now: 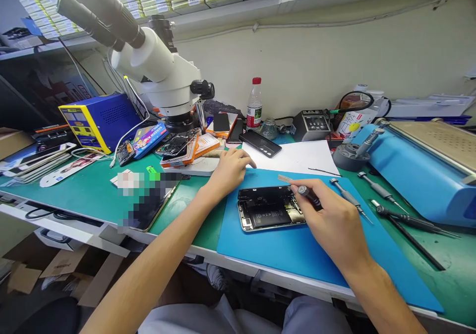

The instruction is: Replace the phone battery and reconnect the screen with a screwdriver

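Observation:
An opened phone (273,215) lies on the blue mat (260,249), its black battery and inner parts showing. My right hand (334,220) is closed around a dark screwdriver (310,197) over the phone's right end; its tip is hidden. By the thumb and forefinger a small flat light strip (284,178) sticks out; I cannot tell what it is. Past the phone's far left corner, my left hand (230,167) rests near the mat's back edge, fingers loosely bent and apart, with nothing visible in it.
A microscope (159,71) towers at back left above stacked phones and boxes. Several screwdrivers (383,187) lie on the right beside a blue machine (420,175). A black phone (260,143) lies by white paper (305,158). A bottle (255,105) stands behind; a tablet-like device (156,205) lies left.

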The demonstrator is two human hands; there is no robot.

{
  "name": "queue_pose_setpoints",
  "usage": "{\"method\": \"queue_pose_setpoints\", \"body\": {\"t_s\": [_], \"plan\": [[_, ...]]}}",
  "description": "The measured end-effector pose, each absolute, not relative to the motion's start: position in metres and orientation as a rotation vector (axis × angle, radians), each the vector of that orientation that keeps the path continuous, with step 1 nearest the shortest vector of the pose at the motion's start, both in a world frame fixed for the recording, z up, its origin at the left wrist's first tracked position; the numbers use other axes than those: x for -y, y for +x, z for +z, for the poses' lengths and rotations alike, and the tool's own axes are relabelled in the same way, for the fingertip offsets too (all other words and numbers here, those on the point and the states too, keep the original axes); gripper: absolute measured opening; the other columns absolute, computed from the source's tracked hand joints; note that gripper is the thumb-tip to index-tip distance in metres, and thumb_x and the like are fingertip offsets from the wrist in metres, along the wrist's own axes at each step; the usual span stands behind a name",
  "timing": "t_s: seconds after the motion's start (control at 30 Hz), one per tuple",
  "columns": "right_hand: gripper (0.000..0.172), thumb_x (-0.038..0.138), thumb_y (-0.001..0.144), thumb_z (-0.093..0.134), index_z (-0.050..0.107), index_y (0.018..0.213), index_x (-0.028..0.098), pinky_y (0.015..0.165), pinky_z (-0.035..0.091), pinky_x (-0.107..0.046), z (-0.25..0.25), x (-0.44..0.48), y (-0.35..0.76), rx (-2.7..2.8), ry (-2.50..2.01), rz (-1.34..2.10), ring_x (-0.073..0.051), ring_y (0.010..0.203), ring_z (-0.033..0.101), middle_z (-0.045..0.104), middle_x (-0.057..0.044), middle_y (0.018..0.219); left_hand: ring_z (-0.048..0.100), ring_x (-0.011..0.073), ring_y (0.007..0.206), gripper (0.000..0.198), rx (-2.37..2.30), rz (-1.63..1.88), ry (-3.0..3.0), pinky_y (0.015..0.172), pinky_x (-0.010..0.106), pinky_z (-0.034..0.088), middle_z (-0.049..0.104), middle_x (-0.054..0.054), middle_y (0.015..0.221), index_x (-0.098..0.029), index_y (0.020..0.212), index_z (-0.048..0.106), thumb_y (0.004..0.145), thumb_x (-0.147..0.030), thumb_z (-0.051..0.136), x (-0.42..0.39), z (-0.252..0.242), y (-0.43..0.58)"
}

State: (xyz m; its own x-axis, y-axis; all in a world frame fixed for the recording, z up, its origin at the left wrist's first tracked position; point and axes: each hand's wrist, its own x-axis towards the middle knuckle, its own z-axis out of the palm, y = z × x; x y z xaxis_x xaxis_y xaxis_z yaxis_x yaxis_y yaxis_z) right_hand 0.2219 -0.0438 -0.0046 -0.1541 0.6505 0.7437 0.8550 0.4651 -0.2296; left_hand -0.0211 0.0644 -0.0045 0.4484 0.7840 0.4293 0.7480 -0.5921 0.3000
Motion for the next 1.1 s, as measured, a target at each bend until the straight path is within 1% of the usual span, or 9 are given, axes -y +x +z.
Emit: {"method": "queue_pose_setpoints", "body": {"t_s": [0.2,0.33,0.4,0.5,0.57,0.77,0.93,1.03,1.1], "plan": [[0.011,0.024,0.102,0.066,0.075,0.109,0.024,0.067,0.048,-0.03,-0.007,0.043,0.222,1.88,-1.303,-0.288,-0.014,0.05,0.056,0.071,0.004,0.07,0.059,0.029,0.124,0.019,-1.326,0.931,2.426,0.111,0.048,0.04,0.074,0.009,0.12,-0.021,0.108,0.074,0.103,-0.016,0.057,-0.059,0.004,-0.02],[0.015,0.024,0.102,0.063,0.074,0.111,0.026,0.066,0.049,-0.03,-0.005,0.043,0.221,1.876,-1.327,-0.225,-0.016,0.059,0.065,0.079,0.001,0.083,0.071,0.0203,0.11,0.04,-1.084,0.912,2.268,0.095,0.033,0.054,0.077,0.008,0.121,-0.02,0.123,0.069,0.114,-0.042,0.036,-0.047,0.021,-0.018],[0.016,0.023,0.102,0.061,0.074,0.112,0.026,0.067,0.05,-0.03,-0.003,0.044,0.221,1.875,-1.323,-0.186,-0.017,0.065,0.069,0.08,0.0,0.087,0.072,0.0202,0.114,0.045,-0.815,0.732,2.125,0.095,0.031,0.055,0.078,0.007,0.126,-0.02,0.127,0.071,0.113,-0.048,0.039,-0.041,0.029,-0.019],[0.016,0.023,0.103,0.06,0.074,0.111,0.025,0.068,0.051,-0.029,-0.002,0.045,0.22,1.876,-1.315,-0.151,-0.019,0.072,0.073,0.08,-0.001,0.088,0.066,0.0241,0.131,0.038,-0.615,0.482,1.917,0.108,0.032,0.051,0.073,0.005,0.142,-0.025,0.134,0.074,0.104,-0.044,0.062,-0.034,0.036,-0.023],[0.015,0.024,0.103,0.06,0.074,0.109,0.024,0.068,0.051,-0.03,-0.001,0.045,0.219,1.873,-1.322,-0.124,-0.019,0.074,0.073,0.08,-0.002,0.089,0.064,0.0249,0.136,0.041,-0.617,0.456,1.853,0.112,0.033,0.049,0.07,0.003,0.148,-0.028,0.14,0.072,0.101,-0.04,0.067,-0.034,0.036,-0.026],[0.02,0.025,0.104,0.059,0.074,0.118,0.025,0.076,0.053,-0.031,0.0,0.044,0.22,1.83,-1.323,-0.064,-0.021,0.088,0.074,0.08,-0.004,0.1,0.063,0.0248,0.139,0.037,-0.631,0.462,1.841,0.119,0.035,0.045,0.071,0.003,0.147,-0.027,0.136,0.076,0.104,-0.039,0.061,-0.039,0.032,-0.031],[0.038,0.034,0.101,0.059,0.063,0.136,0.02,0.062,0.045,-0.033,-0.003,0.036,0.24,1.597,-1.654,-0.259,-0.023,0.077,0.066,0.07,-0.006,0.093,0.064,0.0256,0.136,0.038,-0.747,0.494,1.849,0.117,0.035,0.047,0.076,0.004,0.137,-0.024,0.125,0.08,0.105,-0.046,0.056,-0.04,0.028,-0.031],[0.032,0.027,0.098,0.052,0.066,0.126,0.018,0.057,0.036,-0.035,-0.014,0.031,0.255,1.658,-1.827,-0.458,-0.025,0.077,0.063,0.07,-0.012,0.1,0.066,0.0261,0.13,0.04,-0.791,0.532,1.84,0.113,0.035,0.05,0.078,0.004,0.131,-0.022,0.121,0.081,0.105,-0.048,0.054,-0.04,0.027,-0.03],[0.027,0.026,0.097,0.051,0.068,0.117,0.018,0.06,0.037,-0.036,-0.021,0.031,0.262,1.696,-1.843,-0.494,-0.027,0.08,0.061,0.069,-0.014,0.098,0.068,0.0254,0.126,0.041,-0.794,0.547,1.832,0.11,0.035,0.051,0.078,0.003,0.13,-0.022,0.123,0.08,0.105,-0.048,0.053,-0.04,0.026,-0.029]]}}
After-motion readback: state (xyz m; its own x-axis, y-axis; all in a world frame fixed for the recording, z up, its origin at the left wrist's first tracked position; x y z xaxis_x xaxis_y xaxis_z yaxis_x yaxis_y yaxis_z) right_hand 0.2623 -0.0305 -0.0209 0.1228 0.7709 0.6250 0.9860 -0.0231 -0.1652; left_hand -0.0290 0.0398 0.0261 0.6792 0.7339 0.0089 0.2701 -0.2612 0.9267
